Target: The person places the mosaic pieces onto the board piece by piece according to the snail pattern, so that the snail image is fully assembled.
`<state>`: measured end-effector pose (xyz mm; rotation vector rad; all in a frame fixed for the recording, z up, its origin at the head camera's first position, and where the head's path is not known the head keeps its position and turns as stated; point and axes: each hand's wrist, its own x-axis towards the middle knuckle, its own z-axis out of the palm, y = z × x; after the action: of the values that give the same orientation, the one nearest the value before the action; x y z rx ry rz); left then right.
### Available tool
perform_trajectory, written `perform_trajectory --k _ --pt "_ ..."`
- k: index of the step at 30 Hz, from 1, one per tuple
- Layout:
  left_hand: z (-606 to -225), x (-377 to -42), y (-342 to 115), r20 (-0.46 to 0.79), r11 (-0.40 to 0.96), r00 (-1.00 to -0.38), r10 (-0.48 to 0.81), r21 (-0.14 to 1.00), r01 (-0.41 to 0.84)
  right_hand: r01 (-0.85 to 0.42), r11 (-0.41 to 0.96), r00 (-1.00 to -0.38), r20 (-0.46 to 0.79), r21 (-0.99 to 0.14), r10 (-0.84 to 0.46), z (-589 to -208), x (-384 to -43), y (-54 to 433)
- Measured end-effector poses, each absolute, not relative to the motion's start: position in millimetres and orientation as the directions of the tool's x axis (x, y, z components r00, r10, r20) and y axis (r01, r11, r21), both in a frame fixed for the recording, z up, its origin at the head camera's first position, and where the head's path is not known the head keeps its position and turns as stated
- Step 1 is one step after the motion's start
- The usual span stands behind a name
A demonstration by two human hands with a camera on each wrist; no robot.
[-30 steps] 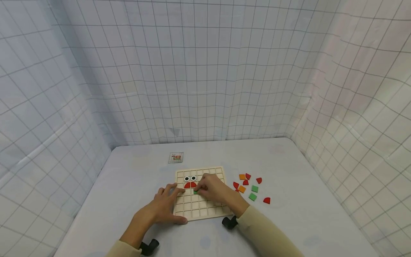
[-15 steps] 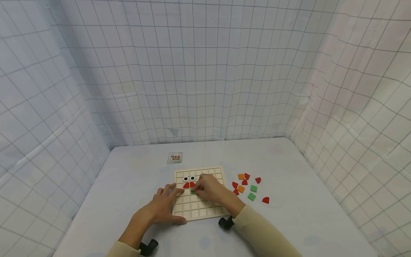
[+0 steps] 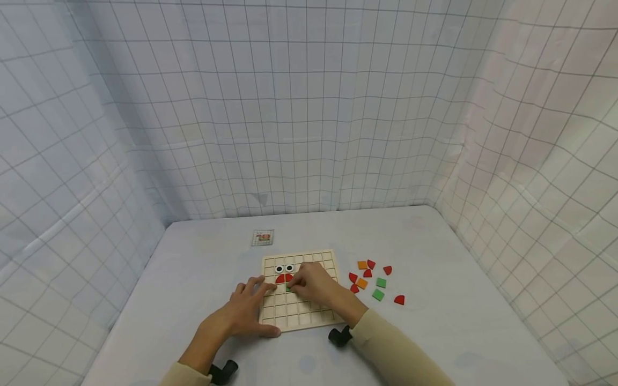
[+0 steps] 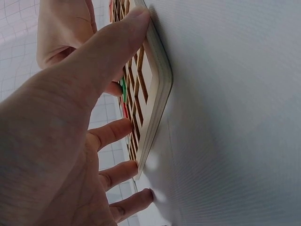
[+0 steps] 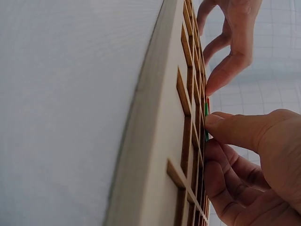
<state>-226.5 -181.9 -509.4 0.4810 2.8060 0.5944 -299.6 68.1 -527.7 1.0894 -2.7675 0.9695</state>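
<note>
A pale wooden grid board (image 3: 305,320) lies on the table in the head view. Two eye discs (image 3: 279,269) sit in its cells, with two red quarter-circle pieces (image 3: 280,279) below them. My right hand (image 3: 316,283) pinches a green square tile (image 3: 288,288) at the cell under the right red piece. In the right wrist view the thumb lies against this green tile, its other fingers curled. My left hand (image 3: 246,311) spreads over the board's left side, its thumb on the near edge (image 4: 157,70) in the left wrist view. Whether the tile is fully seated cannot be seen.
Loose red quarter-circles (image 3: 399,300), orange squares (image 3: 362,265) and green squares (image 3: 378,295) lie right of the board. A small picture card (image 3: 263,237) rests behind it. White gridded cloth walls (image 3: 299,134) enclose the table's back and sides.
The right hand with the green tile has shifted slightly left, further under the right red piece. My left hand stays in place on the board.
</note>
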Motion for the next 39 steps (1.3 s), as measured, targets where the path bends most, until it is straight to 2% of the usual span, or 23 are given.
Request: perform_trajectory --k 11,20,27,39 --pt "-510 -226 -182 -0.146 0.854 -0.917 0.372 0.44 0.277 -0.593 0.57 -0.765 0.176 -0.569 -0.62 -525 -296 79" --pt "-511 -224 -184 -0.129 0.855 -0.919 0.372 0.432 0.286 -0.57 0.613 -0.796 0.183 -0.548 -0.577 -524 -290 99" --pt "-511 -224 -183 -0.141 0.854 -0.922 0.361 0.448 0.266 -0.578 0.622 -0.803 0.234 -0.529 -0.548 -523 -288 122" --pt "-509 -223 -183 -0.137 0.856 -0.921 0.364 0.44 0.272 -0.476 0.676 -0.876 0.232 -0.563 -0.423 -527 -285 170"
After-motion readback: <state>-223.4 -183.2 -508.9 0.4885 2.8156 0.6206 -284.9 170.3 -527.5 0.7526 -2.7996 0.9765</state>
